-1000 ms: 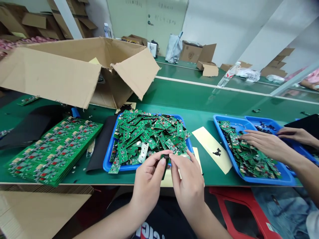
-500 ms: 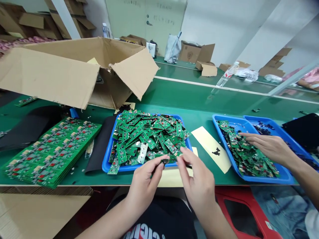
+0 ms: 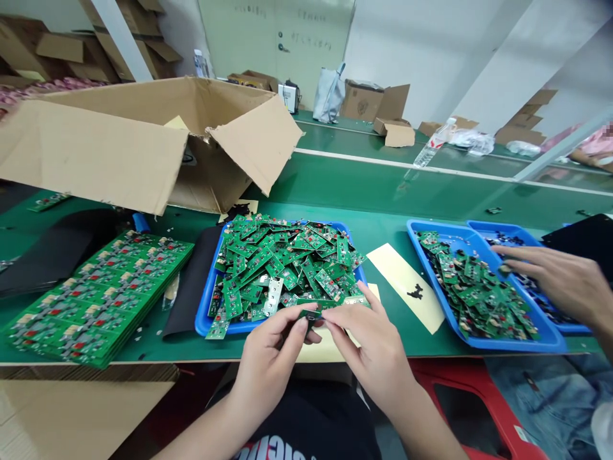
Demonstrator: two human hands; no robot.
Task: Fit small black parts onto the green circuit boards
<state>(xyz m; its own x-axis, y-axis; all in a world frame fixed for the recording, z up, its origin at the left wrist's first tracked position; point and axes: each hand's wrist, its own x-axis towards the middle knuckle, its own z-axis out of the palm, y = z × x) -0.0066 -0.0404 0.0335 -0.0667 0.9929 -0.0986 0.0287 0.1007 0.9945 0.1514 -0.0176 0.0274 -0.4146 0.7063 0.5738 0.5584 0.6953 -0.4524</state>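
Just in front of the near rim of a blue tray [image 3: 205, 313], my left hand [image 3: 268, 348] pinches a small green circuit board [image 3: 310, 314] with a dark part on its face. My right hand [image 3: 376, 342] has its thumb and forefinger closed at the board's right end. Anything small between those fingertips is hidden. Loose green circuit boards [image 3: 282, 262] are heaped in the tray beyond both hands. Under them lies pale yellow backing paper [image 3: 323, 348].
Stacked board panels [image 3: 100, 294] stand at left, below an open carton [image 3: 143, 147]. On the right, a yellow strip [image 3: 407, 287] carries a black piece, beside another blue tray [image 3: 488, 342] of boards. A co-worker's hand [image 3: 560, 281] is over a further tray of black parts.
My hands have come together, with my right fingertips moving left onto the board. The co-worker's hand has moved right, from the board tray to the tray of black parts.
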